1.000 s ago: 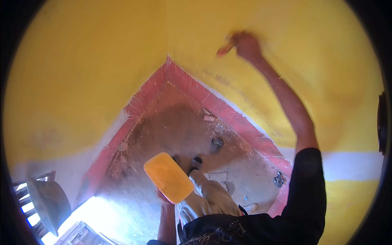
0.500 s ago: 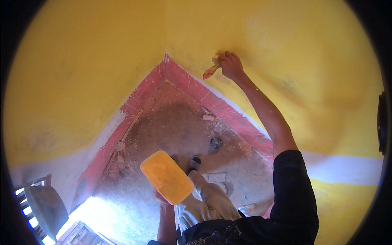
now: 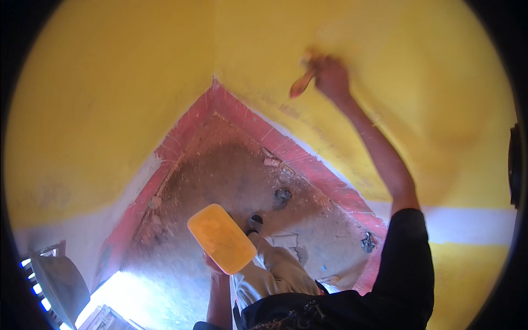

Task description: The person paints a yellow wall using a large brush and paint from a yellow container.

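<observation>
My right hand (image 3: 331, 77) is raised against the yellow wall (image 3: 385, 60) and grips a paintbrush (image 3: 302, 83) whose handle points down to the left; the hand is blurred by motion. My left hand (image 3: 212, 265) is low, near my leg, holding a flat rectangular yellow-orange tray (image 3: 221, 238) from underneath, so most of that hand is hidden. Both walls of the room corner are yellow, with a red band (image 3: 286, 148) along their base.
The dirty brown concrete floor (image 3: 231, 176) holds bits of rubble and a dark clump (image 3: 282, 196). My foot in a sandal (image 3: 254, 223) stands below the tray. A grey curved object (image 3: 58, 283) and bright light lie at the lower left.
My right hand with the brush swept down and left along the wall, then back up and right. The tray in my left hand stayed almost still.
</observation>
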Demonstrator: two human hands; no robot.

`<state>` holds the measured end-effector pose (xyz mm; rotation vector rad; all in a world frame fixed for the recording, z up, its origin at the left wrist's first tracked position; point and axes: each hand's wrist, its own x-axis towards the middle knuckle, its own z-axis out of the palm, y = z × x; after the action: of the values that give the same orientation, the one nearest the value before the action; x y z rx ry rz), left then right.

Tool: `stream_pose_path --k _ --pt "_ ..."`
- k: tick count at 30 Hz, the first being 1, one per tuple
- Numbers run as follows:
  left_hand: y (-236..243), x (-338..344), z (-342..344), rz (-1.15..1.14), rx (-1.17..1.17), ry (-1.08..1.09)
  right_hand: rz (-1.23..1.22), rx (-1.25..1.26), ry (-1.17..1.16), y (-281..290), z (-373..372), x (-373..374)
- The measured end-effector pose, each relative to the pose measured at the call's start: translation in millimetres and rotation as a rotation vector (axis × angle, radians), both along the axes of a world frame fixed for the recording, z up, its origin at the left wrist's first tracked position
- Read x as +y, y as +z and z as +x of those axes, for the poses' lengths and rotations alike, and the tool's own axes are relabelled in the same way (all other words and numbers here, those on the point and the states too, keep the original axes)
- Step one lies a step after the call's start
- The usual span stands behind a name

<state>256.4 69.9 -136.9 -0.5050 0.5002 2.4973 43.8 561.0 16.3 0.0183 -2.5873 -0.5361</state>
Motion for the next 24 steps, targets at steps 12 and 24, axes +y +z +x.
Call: stream_pose_path --k 12,24 --pt "-14.5 -1.3 6.3 -0.511 0.249 -0.084 -0.030 0.174 0.082 57.9 -5.6 -5.4" --pt "-59.8 2.9 22.7 -0.211 -0.063 0.004 -0.101 -0.254 0.055 -175.1 2.3 -11.0"
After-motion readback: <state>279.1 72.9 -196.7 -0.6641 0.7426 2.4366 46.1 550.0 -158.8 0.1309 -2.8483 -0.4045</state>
